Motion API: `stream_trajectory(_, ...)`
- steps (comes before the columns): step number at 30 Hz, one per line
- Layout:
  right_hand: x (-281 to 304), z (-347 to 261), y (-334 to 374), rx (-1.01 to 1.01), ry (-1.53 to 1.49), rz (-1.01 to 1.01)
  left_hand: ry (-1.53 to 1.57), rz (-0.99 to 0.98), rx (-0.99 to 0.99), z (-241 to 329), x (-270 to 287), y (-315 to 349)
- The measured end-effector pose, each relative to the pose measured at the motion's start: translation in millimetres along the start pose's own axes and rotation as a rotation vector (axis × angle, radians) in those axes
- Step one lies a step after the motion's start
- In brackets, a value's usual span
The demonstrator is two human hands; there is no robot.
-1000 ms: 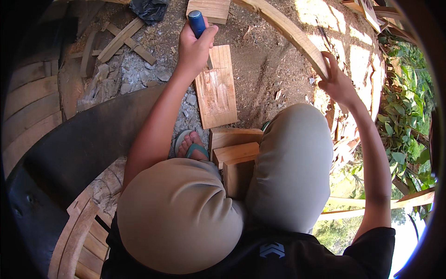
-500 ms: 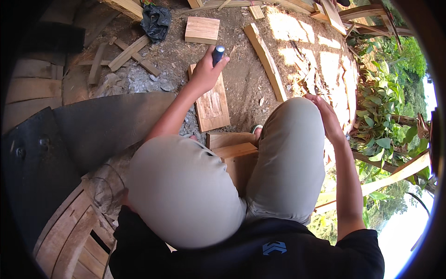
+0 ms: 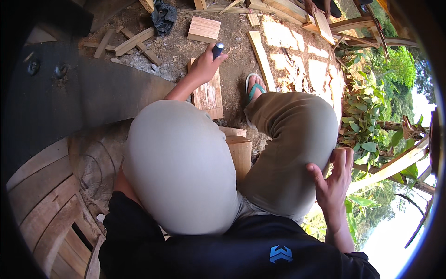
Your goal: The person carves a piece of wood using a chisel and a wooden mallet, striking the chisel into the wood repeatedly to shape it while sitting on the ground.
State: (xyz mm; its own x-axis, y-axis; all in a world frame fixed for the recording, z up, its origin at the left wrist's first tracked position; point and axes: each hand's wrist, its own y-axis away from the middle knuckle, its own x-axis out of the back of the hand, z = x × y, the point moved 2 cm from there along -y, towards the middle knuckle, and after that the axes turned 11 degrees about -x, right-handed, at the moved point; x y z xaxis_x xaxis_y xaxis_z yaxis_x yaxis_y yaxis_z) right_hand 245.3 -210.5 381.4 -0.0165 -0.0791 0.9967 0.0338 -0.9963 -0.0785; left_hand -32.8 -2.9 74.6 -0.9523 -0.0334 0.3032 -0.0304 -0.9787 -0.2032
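My left hand (image 3: 203, 68) is closed around the dark blue handle (image 3: 217, 50) of a tool. Its pale, shiny end points up, and the rest of the tool is hidden by the hand. Below the hand, a flat wooden board (image 3: 211, 98) with a roughened, paler middle lies on the ground. My right hand (image 3: 335, 179) rests at the outer side of my right thigh, fingers and thumb apart, holding nothing. Just beyond the left hand is a thick wooden block (image 3: 204, 29).
Between my legs stands a wooden block (image 3: 240, 158). A long wood strip (image 3: 261, 60) lies beyond my sandalled foot (image 3: 255, 88). At left are crossed wood offcuts (image 3: 134, 42), a black plastic bag (image 3: 163, 18) and a dark sheet (image 3: 93, 93). Another person's hand (image 3: 310, 6) is near planks at far right.
My right hand has come back from the knee to the thigh's side. The right leg has swung outward, showing the sandalled foot. My left hand still grips the handle over the board.
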Motion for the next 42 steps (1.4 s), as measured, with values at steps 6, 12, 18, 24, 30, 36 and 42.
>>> stream_trajectory(6, -29, -14, -15, 0.133, -0.236, -0.016, -0.017, -0.007, -0.005, 5, -1, 3)
stream_trajectory(12, -32, 0, -6, 0.266, -0.263, -0.154, -0.057, -0.017, -0.031, -5, -2, -4)
stream_trajectory(18, -14, 42, 61, 0.399, -0.164, -0.360, -0.080, 0.050, -0.057, -18, -2, -4)
stream_trajectory(24, 45, 65, -63, 0.672, -0.500, -0.001, -0.064, 0.033, -0.132, -25, 2, -6)
stream_trajectory(30, -67, 97, -255, 0.107, -0.663, -0.427, 0.080, 0.058, -0.041, -25, 5, -16)
stream_trajectory(36, -330, 177, -301, 0.078, 0.138, -0.890, 0.190, 0.108, -0.009, -21, -7, -23)
stream_trajectory(42, -435, 133, -306, -0.091, 0.122, -0.833, 0.264, 0.194, 0.026, -24, -1, -39)
